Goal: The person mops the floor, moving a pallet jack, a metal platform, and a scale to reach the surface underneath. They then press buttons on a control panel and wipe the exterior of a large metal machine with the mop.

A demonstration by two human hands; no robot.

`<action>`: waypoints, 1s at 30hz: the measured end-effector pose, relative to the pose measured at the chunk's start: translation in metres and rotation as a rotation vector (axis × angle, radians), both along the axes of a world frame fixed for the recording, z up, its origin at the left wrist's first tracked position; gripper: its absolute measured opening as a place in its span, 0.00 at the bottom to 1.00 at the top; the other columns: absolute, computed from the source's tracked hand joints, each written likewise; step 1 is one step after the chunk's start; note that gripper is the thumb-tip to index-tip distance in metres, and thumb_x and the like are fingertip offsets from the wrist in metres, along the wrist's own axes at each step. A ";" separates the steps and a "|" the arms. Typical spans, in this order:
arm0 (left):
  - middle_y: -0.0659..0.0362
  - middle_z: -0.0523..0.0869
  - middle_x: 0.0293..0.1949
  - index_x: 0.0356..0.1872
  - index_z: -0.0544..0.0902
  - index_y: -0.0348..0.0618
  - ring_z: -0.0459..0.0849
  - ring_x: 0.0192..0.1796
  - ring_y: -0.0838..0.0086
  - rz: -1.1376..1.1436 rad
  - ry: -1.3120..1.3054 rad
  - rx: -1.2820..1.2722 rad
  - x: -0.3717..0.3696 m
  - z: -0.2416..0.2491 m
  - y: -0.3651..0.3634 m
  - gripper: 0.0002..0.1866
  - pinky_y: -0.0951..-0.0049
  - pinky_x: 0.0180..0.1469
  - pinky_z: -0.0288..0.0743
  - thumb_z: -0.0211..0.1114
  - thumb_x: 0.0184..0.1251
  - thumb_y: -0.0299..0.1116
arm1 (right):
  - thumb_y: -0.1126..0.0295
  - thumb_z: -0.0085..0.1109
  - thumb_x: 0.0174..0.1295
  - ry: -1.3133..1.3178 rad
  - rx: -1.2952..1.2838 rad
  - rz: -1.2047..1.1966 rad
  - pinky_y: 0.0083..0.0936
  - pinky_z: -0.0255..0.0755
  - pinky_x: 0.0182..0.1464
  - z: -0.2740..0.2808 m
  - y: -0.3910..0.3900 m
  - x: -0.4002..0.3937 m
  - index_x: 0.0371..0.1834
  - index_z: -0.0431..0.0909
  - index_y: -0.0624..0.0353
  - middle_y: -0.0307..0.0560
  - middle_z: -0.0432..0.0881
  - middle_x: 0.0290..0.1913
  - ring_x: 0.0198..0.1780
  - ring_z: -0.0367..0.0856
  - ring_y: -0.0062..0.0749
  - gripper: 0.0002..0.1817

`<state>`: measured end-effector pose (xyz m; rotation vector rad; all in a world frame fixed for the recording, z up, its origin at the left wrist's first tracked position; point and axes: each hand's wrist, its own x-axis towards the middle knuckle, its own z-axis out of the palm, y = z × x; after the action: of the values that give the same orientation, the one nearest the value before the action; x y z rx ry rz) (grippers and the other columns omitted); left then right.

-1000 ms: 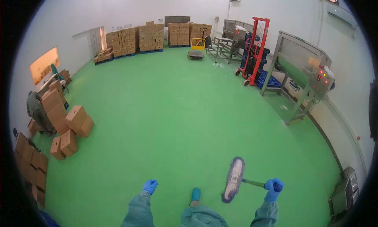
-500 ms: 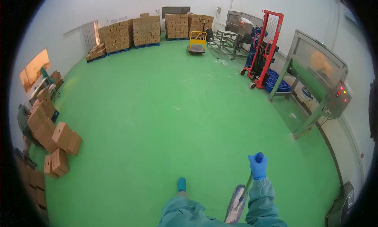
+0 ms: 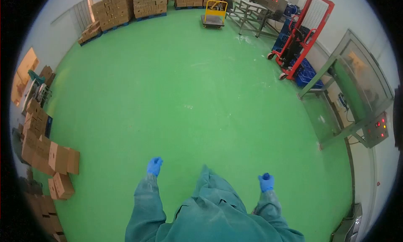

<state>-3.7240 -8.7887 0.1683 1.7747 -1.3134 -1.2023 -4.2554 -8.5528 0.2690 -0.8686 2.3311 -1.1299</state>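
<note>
My right hand (image 3: 267, 184), in a blue glove, is closed round the top end of a mop handle (image 3: 266, 175). Only the dark blue tip of the handle shows above the fist. My sleeve and gown hide almost all the rest of the mop. My left hand (image 3: 154, 166), also gloved in blue, is held out over the green floor (image 3: 189, 128). Its fingers are loosely curled in, and nothing shows in them. Both arms are in green gown sleeves, with the gown (image 3: 210, 212) bulging between them.
Cardboard boxes (image 3: 63, 158) are stacked along the left wall. Boxed pallets (image 3: 149, 5) stand at the back, near a yellow-handled cart (image 3: 214, 15). To the right are a red hand stacker (image 3: 308, 36), blue crates (image 3: 308, 74) and a metal machine (image 3: 361, 78) with lit buttons.
My left hand has come into view, out to the left. The right hand has shifted slightly left, still round the mop handle. The mop head has gone from sight, and the view has tilted down.
</note>
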 end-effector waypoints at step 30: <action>0.62 0.82 0.45 0.50 0.74 0.50 0.79 0.41 0.74 0.031 -0.042 0.557 0.091 -0.058 -0.828 0.21 0.67 0.36 0.69 0.54 0.64 0.51 | 0.75 0.64 0.51 0.141 -1.138 -0.545 0.18 0.51 0.11 0.286 -0.952 -0.116 0.18 0.69 0.57 0.38 0.65 0.10 0.11 0.62 0.21 0.12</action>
<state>-3.6332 -9.6166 0.1102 2.1977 -1.0263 -1.6323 -4.3710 -9.5047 0.5547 -0.6055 1.9300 -2.8112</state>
